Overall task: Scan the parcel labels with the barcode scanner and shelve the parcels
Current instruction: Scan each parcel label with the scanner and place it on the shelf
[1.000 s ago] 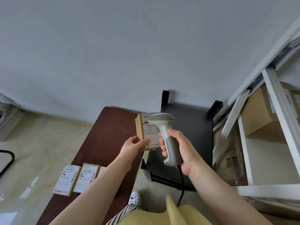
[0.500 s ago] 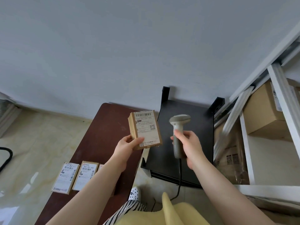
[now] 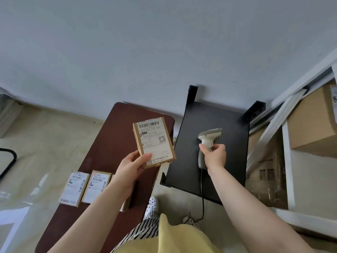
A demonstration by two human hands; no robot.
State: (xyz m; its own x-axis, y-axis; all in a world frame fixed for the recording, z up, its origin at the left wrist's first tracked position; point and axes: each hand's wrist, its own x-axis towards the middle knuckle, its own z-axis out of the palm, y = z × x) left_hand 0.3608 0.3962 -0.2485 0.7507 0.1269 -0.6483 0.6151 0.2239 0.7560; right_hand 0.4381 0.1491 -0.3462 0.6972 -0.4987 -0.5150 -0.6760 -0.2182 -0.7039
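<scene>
Head view, looking down. Left hand [image 3: 131,167] grips a small brown parcel [image 3: 154,142] by its near lower corner, thumb across the white label, held up over the right edge of the dark red-brown table [image 3: 102,154]. Label faces the camera, barcode at the far end. Right hand [image 3: 215,156] curls round the handle of the grey barcode scanner [image 3: 207,141], over the black stand [image 3: 229,136]; cable trails toward the floor. Two labelled parcels [image 3: 85,187] lie flat on the table, near left. White shelving [image 3: 288,161] at right holds cardboard boxes [image 3: 310,125].
</scene>
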